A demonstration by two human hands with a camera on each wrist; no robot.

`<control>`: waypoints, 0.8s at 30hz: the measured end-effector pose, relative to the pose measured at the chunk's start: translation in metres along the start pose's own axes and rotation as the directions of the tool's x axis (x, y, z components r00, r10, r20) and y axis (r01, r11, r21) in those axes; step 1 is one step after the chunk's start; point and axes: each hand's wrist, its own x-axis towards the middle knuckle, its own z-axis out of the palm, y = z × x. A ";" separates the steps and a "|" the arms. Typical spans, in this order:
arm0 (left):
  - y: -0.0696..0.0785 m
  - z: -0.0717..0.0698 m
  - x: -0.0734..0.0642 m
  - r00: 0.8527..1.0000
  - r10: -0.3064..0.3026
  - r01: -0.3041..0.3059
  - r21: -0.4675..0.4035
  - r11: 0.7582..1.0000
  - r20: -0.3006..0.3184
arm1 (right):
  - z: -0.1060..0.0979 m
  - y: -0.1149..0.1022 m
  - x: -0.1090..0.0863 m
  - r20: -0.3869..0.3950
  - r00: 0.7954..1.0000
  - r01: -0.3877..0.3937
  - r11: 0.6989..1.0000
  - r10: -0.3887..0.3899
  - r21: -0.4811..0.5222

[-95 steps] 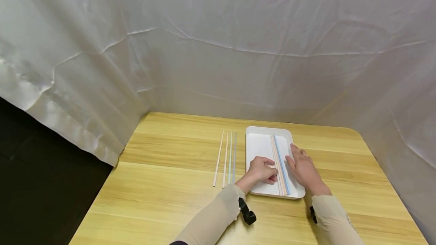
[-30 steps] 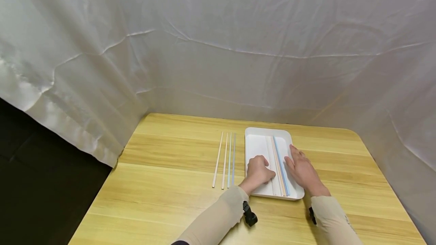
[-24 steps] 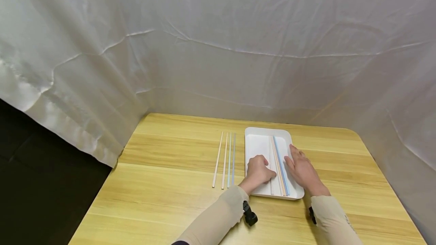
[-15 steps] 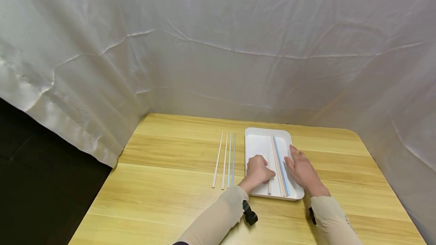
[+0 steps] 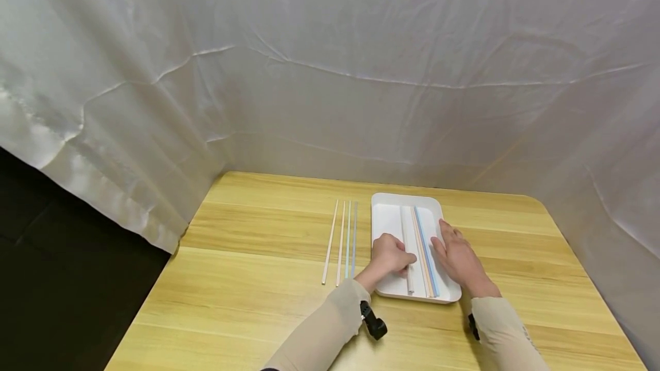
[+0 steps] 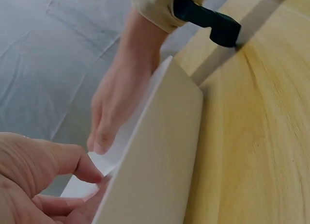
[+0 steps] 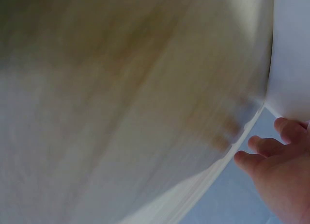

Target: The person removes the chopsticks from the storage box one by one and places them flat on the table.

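Inside the white tray (image 5: pixel 388 216), my left hand (image 5: pixel 392 255) pinches pale greyish-white chopsticks (image 5: pixel 410 285) between thumb and fingers. They look like a pair side by side; the fingers hide their middle. Just right of them lie peach chopsticks (image 5: pixel 421 251) and blue chopsticks (image 5: pixel 427 252), also in the tray. My right hand (image 5: pixel 462 259) rests at the tray's right rim with its fingers fairly straight. In the left wrist view, thumb and forefinger meet just behind the tray wall (image 6: pixel 160 151). Spread fingers of the right hand (image 7: pixel 281 170) show beside the tray in the right wrist view.
Left of the tray, several separate chopsticks lie roughly parallel on the wooden table (image 5: pixel 258 279): two pale pink ones, a light green one (image 5: pixel 348 242) and a blue-grey one (image 5: pixel 354 242). A pale curtain (image 5: pixel 330 119) hangs behind the table's back edge.
The greyish-white chopsticks have shifted left, away from the peach ones, and now lie close together under my left hand. My right hand has stayed at the rim.
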 end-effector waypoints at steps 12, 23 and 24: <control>0.007 -0.024 -0.004 0.989 0.000 0.041 -0.270 0.962 0.148 | -0.002 -0.003 0.000 -0.004 1.000 0.000 1.000 0.000 0.006; -0.002 -0.055 -0.003 0.983 0.062 -0.002 -0.326 0.945 0.174 | -0.001 0.000 0.000 0.003 1.000 0.004 1.000 -0.004 0.026; -0.004 -0.059 -0.002 0.981 0.072 -0.010 -0.328 0.945 0.178 | 0.000 0.000 0.000 0.004 1.000 0.003 1.000 -0.003 0.027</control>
